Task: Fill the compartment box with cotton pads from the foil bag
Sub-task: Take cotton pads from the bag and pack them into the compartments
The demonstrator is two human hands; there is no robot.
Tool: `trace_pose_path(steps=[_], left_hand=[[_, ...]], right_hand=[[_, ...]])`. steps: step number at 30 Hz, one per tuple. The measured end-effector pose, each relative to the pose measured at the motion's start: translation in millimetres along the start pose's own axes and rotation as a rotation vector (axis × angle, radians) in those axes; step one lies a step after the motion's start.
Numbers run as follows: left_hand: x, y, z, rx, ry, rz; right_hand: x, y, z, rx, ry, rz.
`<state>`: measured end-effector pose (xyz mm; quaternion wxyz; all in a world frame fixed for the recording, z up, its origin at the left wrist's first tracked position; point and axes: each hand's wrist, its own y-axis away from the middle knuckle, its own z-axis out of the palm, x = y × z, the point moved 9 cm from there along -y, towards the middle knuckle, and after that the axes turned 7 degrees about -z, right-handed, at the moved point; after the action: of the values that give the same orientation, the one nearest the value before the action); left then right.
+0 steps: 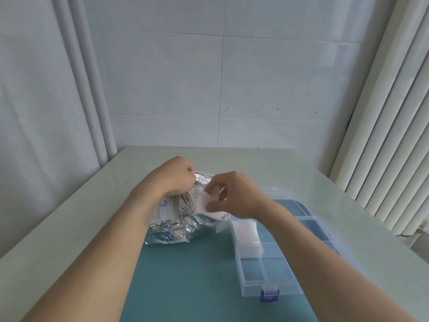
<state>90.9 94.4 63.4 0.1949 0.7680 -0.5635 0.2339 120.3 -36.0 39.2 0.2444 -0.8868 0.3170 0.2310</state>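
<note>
Head view: soft white cotton pads [210,204] are coming out of the mouth of the crinkled silver foil bag with blue print [171,219], pinched as a small bunch between the thumb and curled fingers of the right hand [234,196]. They look nearly weightless, limp and compressible, so they should bend rather than break; a light pinch across the flat faces near the edge ought to do, though loose pads could slip or fan apart. The left hand [176,177] grips the bag's top rim, fingers curled round the foil, holding the opening up. That foil seems thin and slick, likely to crumple or slide if released. Just beside the bag, to the right, sits the clear plastic compartment box with a blue latch [269,295]; one compartment near the bag already holds a white stack of pads [246,233], while the nearer ones show only the teal mat [185,275] beneath. The pale table [255,159] carries everything.
</note>
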Motion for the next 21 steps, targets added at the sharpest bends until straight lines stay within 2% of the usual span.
trace_pose_path(steps=[6,10,14,16,19,21], left_hand=[[-1.2,-2.9,1.8,-0.016,-0.042,0.01],[3.5,0.5,2.5,-0.001,-0.074,0.021],[16.2,14.1,2.4,0.025,-0.11,0.039],[29.2,23.3,-3.5,0.106,-0.054,0.085],[55.7,40.4,-19.8,0.308,0.212,0.256],[63.6,45.7,-16.5,0.29,0.417,0.293]], right_hand=[[3.3,2.9,-16.9,0.07,0.04,0.004],[15.8,8.1,-41.2,0.12,0.011,0.095],[34.6,20.6,-65.3,0.236,-0.427,0.203],[42.5,24.4,-75.0,0.312,-0.662,0.217],[44.0,23.5,-76.8,0.333,-0.949,0.233],[35.6,20.9,-74.4,0.307,-1.077,0.211]])
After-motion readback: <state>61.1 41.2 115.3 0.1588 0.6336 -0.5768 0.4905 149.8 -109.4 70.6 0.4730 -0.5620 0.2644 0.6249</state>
